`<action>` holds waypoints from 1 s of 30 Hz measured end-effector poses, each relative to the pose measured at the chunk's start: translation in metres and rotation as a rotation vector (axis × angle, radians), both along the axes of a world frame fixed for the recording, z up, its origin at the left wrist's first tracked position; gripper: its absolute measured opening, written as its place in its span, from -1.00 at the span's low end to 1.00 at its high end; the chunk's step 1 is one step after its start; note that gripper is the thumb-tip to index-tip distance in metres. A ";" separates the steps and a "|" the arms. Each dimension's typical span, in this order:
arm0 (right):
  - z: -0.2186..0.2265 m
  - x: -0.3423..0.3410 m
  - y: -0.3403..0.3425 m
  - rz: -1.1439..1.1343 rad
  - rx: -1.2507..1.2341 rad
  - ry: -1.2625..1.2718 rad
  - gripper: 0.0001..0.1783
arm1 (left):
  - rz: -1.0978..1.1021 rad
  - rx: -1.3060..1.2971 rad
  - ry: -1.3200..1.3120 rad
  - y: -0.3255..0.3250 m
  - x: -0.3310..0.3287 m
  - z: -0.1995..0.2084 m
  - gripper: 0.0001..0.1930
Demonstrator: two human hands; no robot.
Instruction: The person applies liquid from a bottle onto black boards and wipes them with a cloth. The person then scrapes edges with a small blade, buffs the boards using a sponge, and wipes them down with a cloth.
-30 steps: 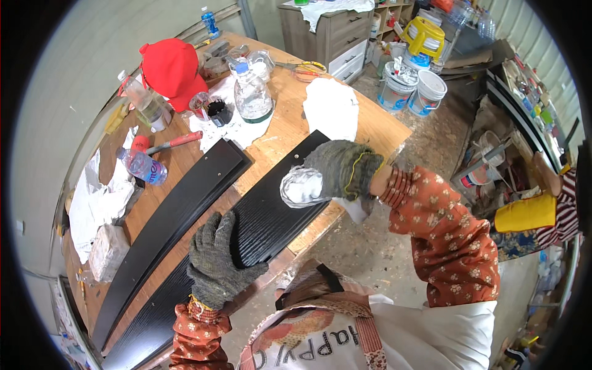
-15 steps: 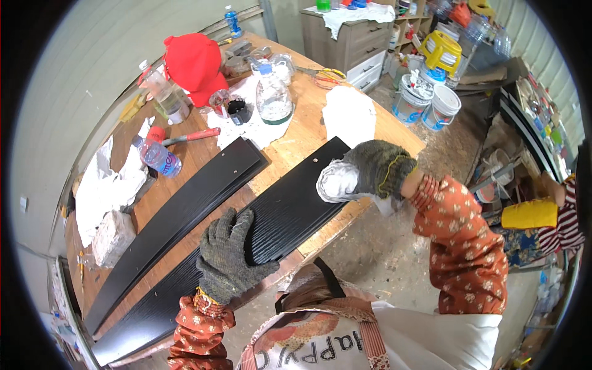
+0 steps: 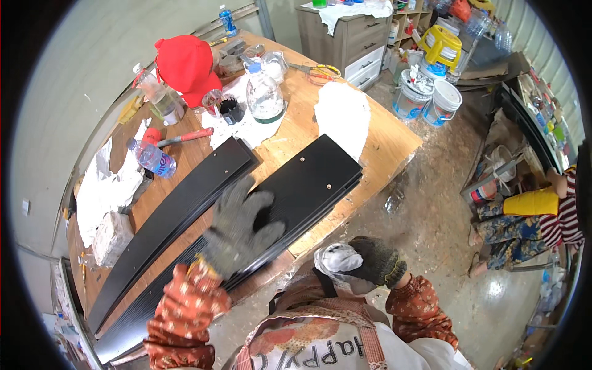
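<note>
My left hand [image 3: 239, 227], in a grey knit glove, lies flat with fingers spread on a long black wooden board [image 3: 305, 179] on the workbench [image 3: 394, 139]. My right hand [image 3: 370, 262], also gloved, is pulled back close to my chest and closed around a crumpled white rag [image 3: 336, 259]. A second stack of black boards [image 3: 185, 197] lies parallel to the left of the first.
On the bench are a red cap [image 3: 185, 65], a clear plastic jug [image 3: 264, 95], a water bottle [image 3: 151, 157], white cloths [image 3: 342, 114] and a red-handled tool [image 3: 185, 137]. White buckets [image 3: 431, 98] stand on the floor. A person [image 3: 530, 216] sits at the right.
My right hand with the rag has come off the far end of the board and drawn back to my chest. My left hand stays on the board, fingers spread wider.
</note>
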State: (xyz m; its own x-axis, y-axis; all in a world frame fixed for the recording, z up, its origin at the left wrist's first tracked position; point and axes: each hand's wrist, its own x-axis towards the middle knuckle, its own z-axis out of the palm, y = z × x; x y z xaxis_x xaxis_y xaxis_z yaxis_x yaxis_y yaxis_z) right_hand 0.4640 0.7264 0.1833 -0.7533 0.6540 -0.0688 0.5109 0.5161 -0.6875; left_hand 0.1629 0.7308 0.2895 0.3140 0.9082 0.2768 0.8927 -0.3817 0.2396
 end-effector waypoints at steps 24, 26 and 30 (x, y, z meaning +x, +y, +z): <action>-0.015 0.006 -0.026 -0.237 -0.045 0.064 -0.49 | 0.200 -0.542 -0.235 0.083 0.061 0.006 0.12; -0.007 0.010 -0.025 -0.247 -0.085 0.075 -0.49 | 0.211 -0.562 -0.261 0.082 0.057 0.007 0.07; -0.019 0.019 -0.029 -0.288 -0.044 0.074 -0.48 | 0.204 -0.534 -0.265 0.083 0.057 0.003 0.09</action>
